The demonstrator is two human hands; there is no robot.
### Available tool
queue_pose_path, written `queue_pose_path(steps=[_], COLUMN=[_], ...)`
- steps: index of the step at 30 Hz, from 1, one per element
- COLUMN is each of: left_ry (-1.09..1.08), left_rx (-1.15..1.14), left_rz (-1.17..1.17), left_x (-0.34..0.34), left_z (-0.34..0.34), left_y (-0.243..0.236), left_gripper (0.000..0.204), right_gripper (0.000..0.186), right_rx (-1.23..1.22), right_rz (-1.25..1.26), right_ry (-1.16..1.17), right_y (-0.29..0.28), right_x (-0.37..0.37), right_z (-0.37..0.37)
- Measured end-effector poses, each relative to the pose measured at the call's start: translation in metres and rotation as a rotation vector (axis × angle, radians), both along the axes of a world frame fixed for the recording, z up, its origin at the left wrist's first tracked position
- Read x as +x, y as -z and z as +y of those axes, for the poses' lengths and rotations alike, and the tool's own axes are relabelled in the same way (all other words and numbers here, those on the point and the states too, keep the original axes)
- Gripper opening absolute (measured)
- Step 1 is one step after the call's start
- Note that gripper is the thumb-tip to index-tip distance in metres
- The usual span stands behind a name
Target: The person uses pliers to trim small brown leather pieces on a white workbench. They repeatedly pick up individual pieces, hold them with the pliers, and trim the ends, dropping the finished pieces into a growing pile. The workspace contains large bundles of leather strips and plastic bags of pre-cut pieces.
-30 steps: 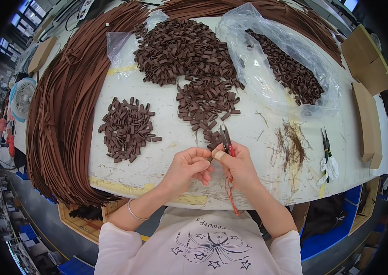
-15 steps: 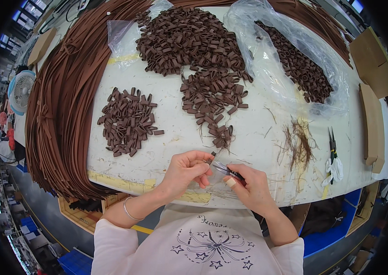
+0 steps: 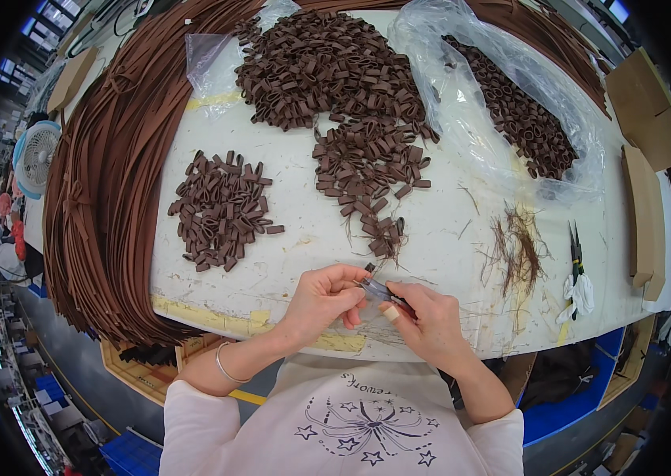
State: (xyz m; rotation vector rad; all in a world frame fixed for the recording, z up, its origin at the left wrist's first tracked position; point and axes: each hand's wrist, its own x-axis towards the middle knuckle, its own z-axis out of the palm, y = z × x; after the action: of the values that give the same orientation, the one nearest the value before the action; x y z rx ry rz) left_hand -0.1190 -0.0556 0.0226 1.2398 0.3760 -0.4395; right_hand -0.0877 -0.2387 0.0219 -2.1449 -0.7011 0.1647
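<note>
Near the table's front edge, my left hand pinches a small dark brown strap loop between thumb and fingertips, so most of the loop is hidden. My right hand, a pale wrap on its thumb, is closed around thread snips. Their blades reach up to the loop at the left fingertips. Just beyond the hands, a narrow trail of brown loops runs back into a big heap of loops. A smaller pile of loops lies to the left.
Long brown straps cover the table's left side. A clear plastic bag with more loops lies at the back right. Thread scraps and black-bladed scissors with white-wrapped handles lie on the right, near cardboard boxes.
My right hand has shifted slightly left and up, bringing the snips closer against the loop. The left hand stays almost in place, still pinching the loop.
</note>
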Motion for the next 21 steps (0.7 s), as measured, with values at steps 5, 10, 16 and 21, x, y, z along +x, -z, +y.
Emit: queue_pose_path(steps=[5, 10, 16, 21], left_ry=[0.044, 0.004, 0.141, 0.234], left_rx=[0.019, -0.048, 0.001, 0.116], left_rz=[0.006, -0.005, -0.145, -0.253], left_x=[0.002, 0.004, 0.008, 0.011], left_z=[0.003, 0.003, 0.011, 0.015], left_y=[-0.004, -0.004, -0.005, -0.002], left_gripper=[0.022, 0.021, 0.037, 0.042], right_gripper=[0.022, 0.022, 0.021, 0.019], right_rx=[-0.017, 0.013, 0.272, 0.352], right_rz=[-0.108, -0.152, 0.505, 0.977], right_ry=[0.004, 0.017, 0.060, 0.059], right_y=[0.003, 0.006, -0.001, -0.010], right_x=[0.000, 0.001, 0.005, 0.013], right_z=[0.002, 0.002, -0.008, -0.007])
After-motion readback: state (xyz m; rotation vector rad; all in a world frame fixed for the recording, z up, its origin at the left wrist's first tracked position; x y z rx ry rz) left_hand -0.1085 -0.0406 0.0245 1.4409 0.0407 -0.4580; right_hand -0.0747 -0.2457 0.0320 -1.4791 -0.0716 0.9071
